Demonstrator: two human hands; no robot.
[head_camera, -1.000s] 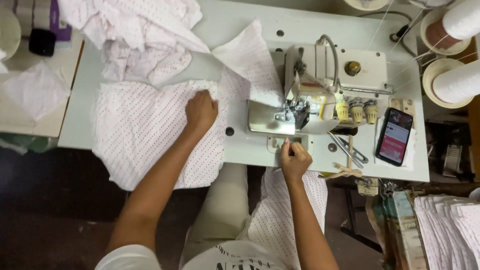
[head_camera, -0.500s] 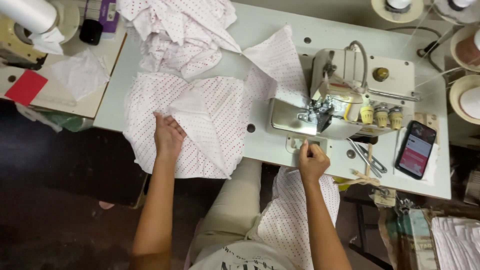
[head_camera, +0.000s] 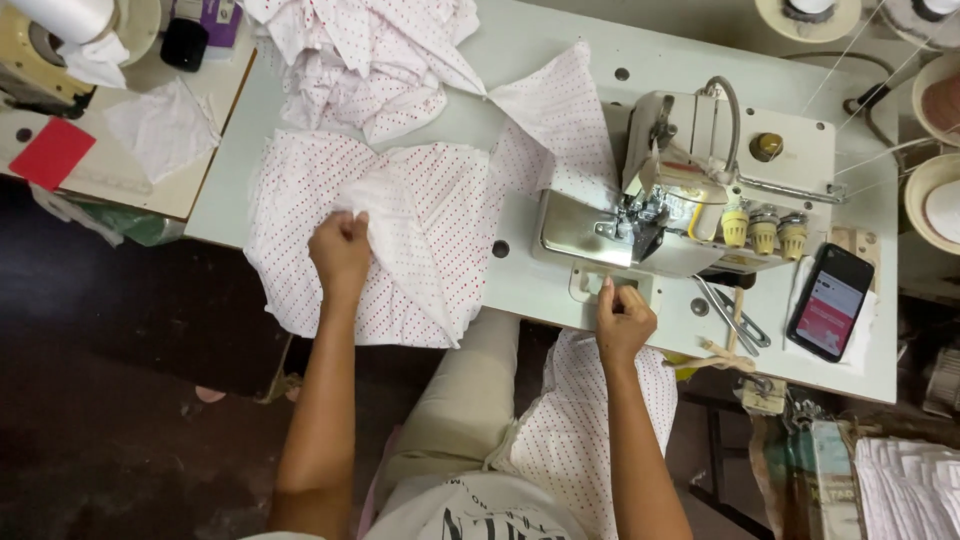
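While pinching dotted fabric (head_camera: 420, 230), left hand (head_camera: 340, 250), right hand (head_camera: 622, 322) at machine (head_camera: 690, 210).

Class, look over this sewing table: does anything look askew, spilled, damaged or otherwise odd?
Nothing looks damaged or spilled. The dotted fabric lies rumpled, with a corner folded over under the left hand, and more is heaped loosely at the table's far edge. The right hand rests by the sewing machine.

A black smartphone (head_camera: 833, 313) with a pink screen lay at the right end of the pale desk (head_camera: 560, 40), near small metal scissors (head_camera: 728, 315), while a red card (head_camera: 52, 153) and black jar (head_camera: 184, 44) sat far left.
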